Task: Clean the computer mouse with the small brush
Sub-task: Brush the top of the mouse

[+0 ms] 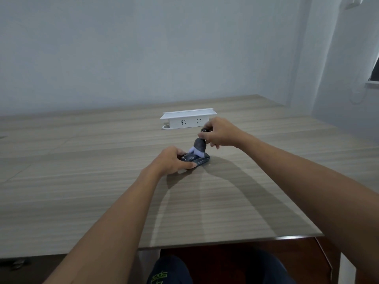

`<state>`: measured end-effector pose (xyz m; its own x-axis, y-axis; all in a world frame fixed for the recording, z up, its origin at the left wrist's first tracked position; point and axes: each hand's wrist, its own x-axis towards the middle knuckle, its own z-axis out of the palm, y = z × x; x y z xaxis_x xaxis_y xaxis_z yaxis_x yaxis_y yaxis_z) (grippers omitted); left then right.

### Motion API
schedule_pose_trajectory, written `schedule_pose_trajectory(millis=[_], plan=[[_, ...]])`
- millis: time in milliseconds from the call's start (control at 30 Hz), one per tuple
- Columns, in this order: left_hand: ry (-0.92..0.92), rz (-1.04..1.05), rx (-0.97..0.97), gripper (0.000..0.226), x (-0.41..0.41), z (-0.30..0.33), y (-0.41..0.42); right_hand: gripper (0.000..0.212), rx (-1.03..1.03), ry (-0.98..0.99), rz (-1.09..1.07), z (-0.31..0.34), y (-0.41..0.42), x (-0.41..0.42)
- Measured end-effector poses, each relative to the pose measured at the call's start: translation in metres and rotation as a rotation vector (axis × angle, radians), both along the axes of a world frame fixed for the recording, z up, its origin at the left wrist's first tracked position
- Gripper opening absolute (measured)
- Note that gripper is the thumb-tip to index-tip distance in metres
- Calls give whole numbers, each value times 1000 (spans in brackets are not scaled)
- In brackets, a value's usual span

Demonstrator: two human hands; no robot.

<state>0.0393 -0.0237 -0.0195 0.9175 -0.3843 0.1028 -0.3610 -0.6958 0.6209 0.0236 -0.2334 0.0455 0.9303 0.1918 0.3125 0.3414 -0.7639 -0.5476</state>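
So the computer mouse (197, 159) sits flat on the wood-grain worktop (82, 191), about mid-surface. The left hand (171, 159) is clamped around its near end, fingers closed on the sides and pinning it down. The right hand (220, 133) has its fingers pinched shut on the dark handle of the small brush (199, 147), held upright, pale bristles pressed onto the mouse's top. A white socket box (187, 119) stands just behind them.

A wood-grain table (82, 181) bears a dark mouse (200, 160) and a white socket box (187, 119).
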Motion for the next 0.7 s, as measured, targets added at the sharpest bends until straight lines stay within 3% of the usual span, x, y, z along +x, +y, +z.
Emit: schedule_pose_trajectory(millis=[200,333,600,700], plan=[[3,-6,-24,37,0,-2,0,31,-230,-59,-136,-17,-21,1],[13,-8,-25,36,0,0,-1,30,-187,-89,-73,-20,-12,1],[4,8,-3,38,1,0,-2,21,166,-2,-11,-12,-17,-4],[6,0,-3,37,1,1,-2,22,127,-12,-21,-13,-17,-3]])
